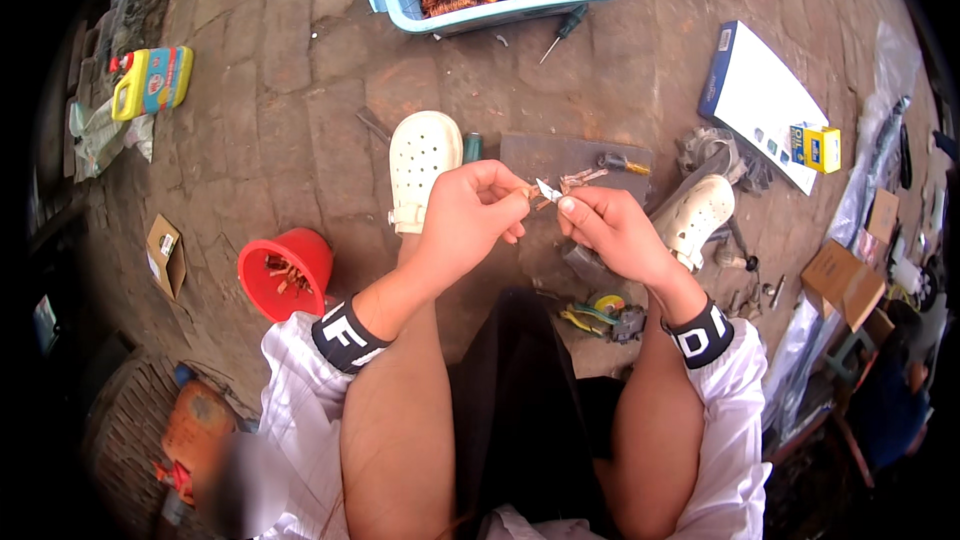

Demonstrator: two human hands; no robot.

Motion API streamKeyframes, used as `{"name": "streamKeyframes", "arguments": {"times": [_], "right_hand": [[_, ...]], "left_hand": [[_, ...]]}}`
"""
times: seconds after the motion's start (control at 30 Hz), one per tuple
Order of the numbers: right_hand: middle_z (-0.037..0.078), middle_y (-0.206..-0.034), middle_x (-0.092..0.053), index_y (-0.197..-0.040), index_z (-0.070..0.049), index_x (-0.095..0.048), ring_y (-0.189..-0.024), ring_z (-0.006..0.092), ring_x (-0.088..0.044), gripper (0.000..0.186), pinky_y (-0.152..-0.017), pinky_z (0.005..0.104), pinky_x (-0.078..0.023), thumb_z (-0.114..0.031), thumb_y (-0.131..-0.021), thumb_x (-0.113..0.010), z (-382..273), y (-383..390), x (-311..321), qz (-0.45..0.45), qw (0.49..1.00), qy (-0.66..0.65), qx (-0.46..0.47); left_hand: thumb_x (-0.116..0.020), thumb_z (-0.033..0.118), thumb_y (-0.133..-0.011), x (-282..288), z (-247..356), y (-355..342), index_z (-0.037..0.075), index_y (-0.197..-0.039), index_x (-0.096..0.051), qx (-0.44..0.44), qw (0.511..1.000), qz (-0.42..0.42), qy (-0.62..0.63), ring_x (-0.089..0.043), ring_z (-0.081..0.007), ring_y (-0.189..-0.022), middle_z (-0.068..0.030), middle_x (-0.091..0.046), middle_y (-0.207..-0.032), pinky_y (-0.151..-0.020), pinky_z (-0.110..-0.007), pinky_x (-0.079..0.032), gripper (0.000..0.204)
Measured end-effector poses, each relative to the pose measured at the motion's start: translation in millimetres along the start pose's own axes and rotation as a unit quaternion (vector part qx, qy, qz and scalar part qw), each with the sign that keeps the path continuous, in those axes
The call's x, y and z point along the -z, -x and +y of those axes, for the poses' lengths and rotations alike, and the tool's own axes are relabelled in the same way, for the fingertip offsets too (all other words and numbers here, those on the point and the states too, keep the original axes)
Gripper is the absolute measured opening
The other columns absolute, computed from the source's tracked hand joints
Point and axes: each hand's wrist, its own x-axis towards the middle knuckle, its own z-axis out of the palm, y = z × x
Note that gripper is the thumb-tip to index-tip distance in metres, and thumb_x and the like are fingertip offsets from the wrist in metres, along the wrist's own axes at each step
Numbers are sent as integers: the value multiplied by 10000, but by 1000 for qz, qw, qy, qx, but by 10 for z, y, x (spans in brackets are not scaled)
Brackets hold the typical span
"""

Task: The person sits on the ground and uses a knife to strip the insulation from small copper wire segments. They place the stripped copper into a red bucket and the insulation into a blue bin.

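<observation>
Both my hands meet over a dark flat plate [520,150] on the ground between my feet. My left hand [468,218] is closed in a pinch; a small copper-coloured bit [531,192] shows at its fingertips. Between the thumb and fingers of my right hand [615,230] is a small white pointed piece [547,190], its tip close to the left fingertips. Several copper-coloured strips [583,179] lie on the plate just beyond, beside a dark cylindrical thing with a yellowish end [624,164]. The exact kind of the pinched pieces is too small to tell.
A blue tub [505,15] of copper wire coils stands ahead, a screwdriver [566,30] beside it. The red bucket [318,252] at left holds copper scraps. Pliers [590,318] lie between my legs. A white box [765,100] and yellow box [820,148] are at right, a yellow jug [155,83] far left.
</observation>
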Motion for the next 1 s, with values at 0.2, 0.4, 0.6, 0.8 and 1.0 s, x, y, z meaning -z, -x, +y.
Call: {"name": "streamKeyframes", "arguments": {"times": [0.2, 0.4, 0.6, 0.8, 1.0], "right_hand": [[-4, -569, -414, -753, -16, -561, -545, 95, -387, 353, -528, 284, -359, -246, -1013, -500, -28, -21, -24, -4, 1000, 4, 15], [2, -557, -406, -758, -15, -559, -542, 94, -390, 351, -526, 283, -360, -247, -1015, -494, -11, -29, -68, 3, 1000, -1, 27], [-13, -564, -411, -764, -22, -556, -538, 87, -376, 357, -521, 278, -350, -263, -1019, -491, 49, -35, -82, 5, 999, -11, 36], [-42, -579, -385, -742, -27, -533, -551, 61, -333, 385, -507, 254, -309, -279, -1029, -481, 24, -39, -105, -25, 995, -92, -6], [-57, -591, -379, -734, -35, -526, -552, 45, -315, 393, -491, 239, -279, -287, -1032, -479, 3, -56, -63, -40, 992, -116, -31]], "left_hand": [[-622, 40, -877, 7, 9, -6, -24, -927, -653, 4, 999, -16, 41, -631, -111, -609, -65, -660, -761, -560, -242, -526, 86], [-625, 39, -881, -17, 34, 3, -22, -919, -648, 5, 999, -20, 26, -639, -116, -618, -67, -659, -762, -565, -243, -528, 75], [-622, 38, -877, -36, 4, -5, -12, -898, -638, 0, 999, -27, 22, -637, -109, -620, -59, -657, -759, -561, -235, -524, 56], [-615, 35, -870, -44, -34, -9, 6, -865, -612, -8, 1000, -26, 9, -616, -91, -598, -41, -643, -737, -537, -220, -504, 30], [-614, 38, -860, -60, -19, -2, 9, -856, -607, 11, 1000, -3, 10, -600, -82, -582, -30, -628, -720, -518, -214, -488, 31]]}}
